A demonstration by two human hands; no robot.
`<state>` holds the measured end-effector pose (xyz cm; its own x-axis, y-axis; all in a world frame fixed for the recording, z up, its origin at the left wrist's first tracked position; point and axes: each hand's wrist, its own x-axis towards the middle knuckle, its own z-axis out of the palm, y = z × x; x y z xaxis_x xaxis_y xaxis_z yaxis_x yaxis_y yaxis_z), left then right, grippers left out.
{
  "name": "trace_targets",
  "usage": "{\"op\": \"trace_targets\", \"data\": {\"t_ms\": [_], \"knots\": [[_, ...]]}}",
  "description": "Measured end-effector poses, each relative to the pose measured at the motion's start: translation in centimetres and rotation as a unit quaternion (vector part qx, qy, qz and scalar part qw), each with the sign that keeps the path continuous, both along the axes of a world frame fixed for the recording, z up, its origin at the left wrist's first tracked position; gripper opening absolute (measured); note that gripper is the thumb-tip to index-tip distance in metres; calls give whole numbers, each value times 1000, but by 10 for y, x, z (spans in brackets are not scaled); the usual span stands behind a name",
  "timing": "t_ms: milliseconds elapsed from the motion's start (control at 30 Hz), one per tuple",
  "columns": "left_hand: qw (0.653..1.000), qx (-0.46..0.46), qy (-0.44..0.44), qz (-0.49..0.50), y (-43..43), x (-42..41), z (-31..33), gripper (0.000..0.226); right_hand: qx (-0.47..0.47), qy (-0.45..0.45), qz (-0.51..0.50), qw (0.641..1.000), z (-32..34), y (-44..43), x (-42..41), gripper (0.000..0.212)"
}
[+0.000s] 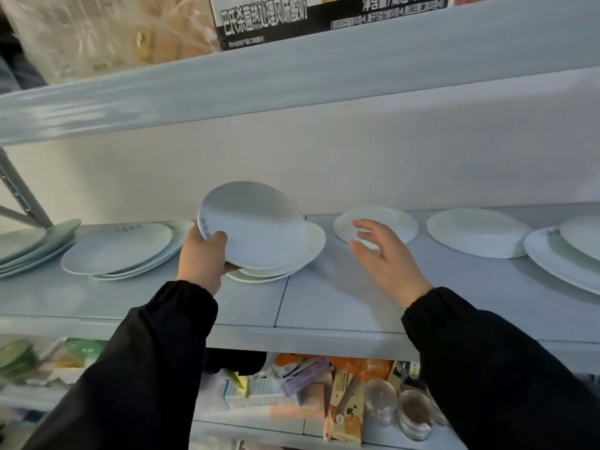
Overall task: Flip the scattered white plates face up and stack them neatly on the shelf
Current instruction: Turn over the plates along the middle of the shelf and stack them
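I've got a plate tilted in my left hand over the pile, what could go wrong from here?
1. The left hand grips the tilted plate by one edge only; it could slip and chip the small stack beneath.
2. That stack looks uneven, so another plate may slide off.
3. The open right hand, close to the single plate, could knock it.

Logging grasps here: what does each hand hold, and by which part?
The left hand grips a tilted white plate by its near left rim, thumb on top. The right hand is open, holding nothing.
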<state>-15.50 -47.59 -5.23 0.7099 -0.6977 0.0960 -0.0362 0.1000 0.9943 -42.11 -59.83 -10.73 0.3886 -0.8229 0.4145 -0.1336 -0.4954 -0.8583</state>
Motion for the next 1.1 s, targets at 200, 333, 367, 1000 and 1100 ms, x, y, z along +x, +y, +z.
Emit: {"op": "trace_targets", "data": {"t_ms": [200,333,367,1000,1100], "knots": [[994,6,114,-2,-22,33,-25,48,-12,34,2,999,-7,-4,-4,39],[992,120,-1,45,-25,39,-36,33,-14,61,11,998,-7,-4,-4,42],[984,159,-58,58,-23,40,-39,36,-15,65,11,998,-7,-4,-5,43],[914,148,-359,115,22,68,-75,40,-17,92,-14,996,-12,-2,-6,37],[902,156,-381,127,20,70,-78,32,-27,106,-19,994,-14,-5,-6,33]]}}
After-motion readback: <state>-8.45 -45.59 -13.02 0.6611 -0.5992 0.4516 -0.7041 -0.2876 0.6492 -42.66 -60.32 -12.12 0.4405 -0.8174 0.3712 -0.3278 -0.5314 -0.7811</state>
